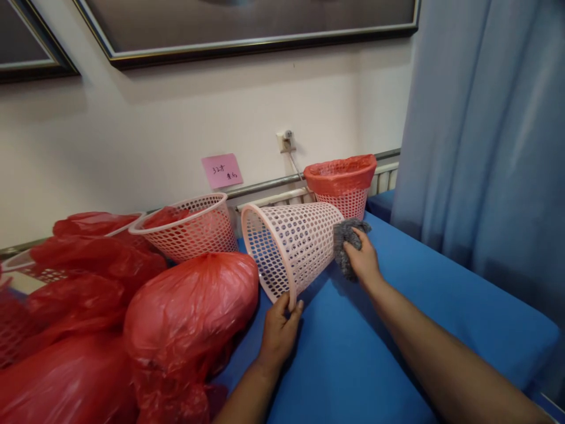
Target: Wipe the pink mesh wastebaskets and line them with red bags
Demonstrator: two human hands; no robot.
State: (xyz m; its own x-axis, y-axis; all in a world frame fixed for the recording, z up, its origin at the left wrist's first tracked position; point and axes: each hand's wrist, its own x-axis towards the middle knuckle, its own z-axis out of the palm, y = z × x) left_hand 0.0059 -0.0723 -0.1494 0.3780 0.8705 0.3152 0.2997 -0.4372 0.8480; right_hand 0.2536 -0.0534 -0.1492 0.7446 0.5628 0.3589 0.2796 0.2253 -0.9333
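A pale pink perforated plastic wastebasket (pixel 309 235) lies tipped on its side, its open mouth facing left. My left hand (pixel 280 330) pinches the near lower part of its rim. In my right hand (pixel 364 259) is a grey cloth (pixel 346 247), bunched up and pressed against the base end of the wastebasket. My right fingertips are partly sunk in the cloth. Beneath both hands spreads a blue padded surface (pixel 353 353).
Filled red plastic bags (pixel 189 312) crowd the left side. Behind them leans another pink basket (pixel 198 229); a red-lined basket (pixel 342 182) stands at the back right. A pink note (pixel 222 171) and a socket (pixel 286 142) are on the wall. Blue curtains (pixel 481 147) hang at right.
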